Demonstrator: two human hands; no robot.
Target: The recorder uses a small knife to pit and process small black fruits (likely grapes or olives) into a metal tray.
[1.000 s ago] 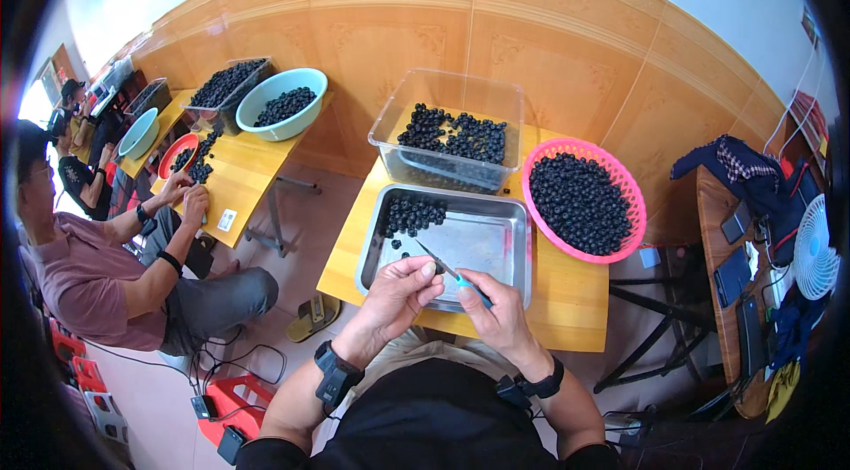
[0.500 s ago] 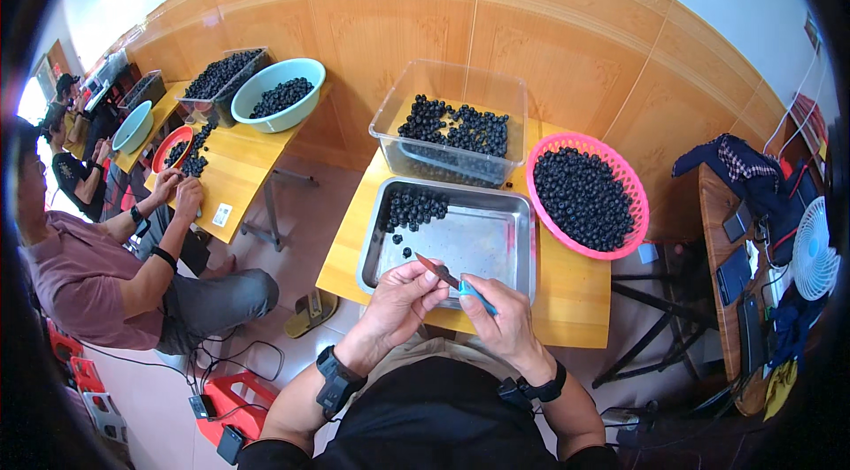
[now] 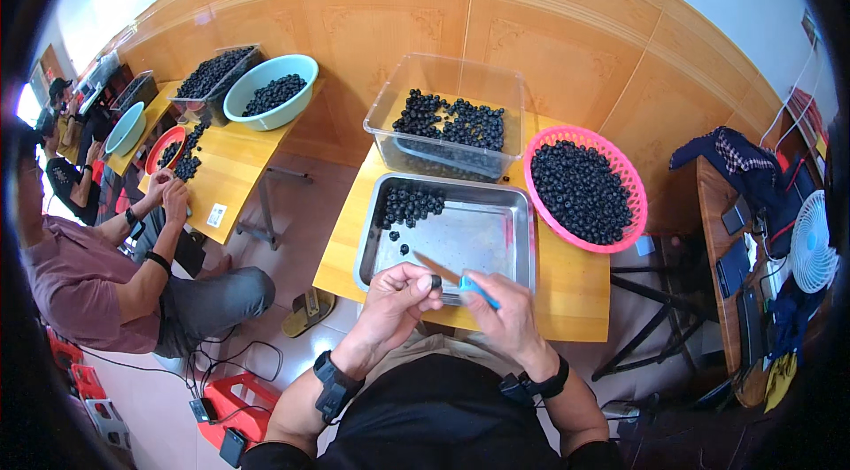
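My left hand [image 3: 397, 297] pinches a small, round, black fruit or nut [image 3: 435, 281] between thumb and fingers. In my right hand [image 3: 509, 315] is a small knife [image 3: 476, 290] with a blue handle, its blade pointing left, just above the held fruit. Both hands hover over the near edge of a shallow metal tray [image 3: 490, 235]. Loose black fruits [image 3: 409, 204] cluster in the tray's far left corner, with a few stray ones closer to my left hand. What kind of fruit they are I cannot tell.
Behind the tray stands a clear plastic bin [image 3: 443, 80] holding more fruits; a full pink basket [image 3: 624, 244] is to its right. At left, a person [image 3: 97, 266] works at another table [image 3: 232, 165] with a green basin [image 3: 283, 119]. A red stool [image 3: 235, 404] and cables lie lower left.
The knife blade has come away from the fruit and now sits slightly above it. My left hand still pinches the fruit. The whole view has shifted slightly.
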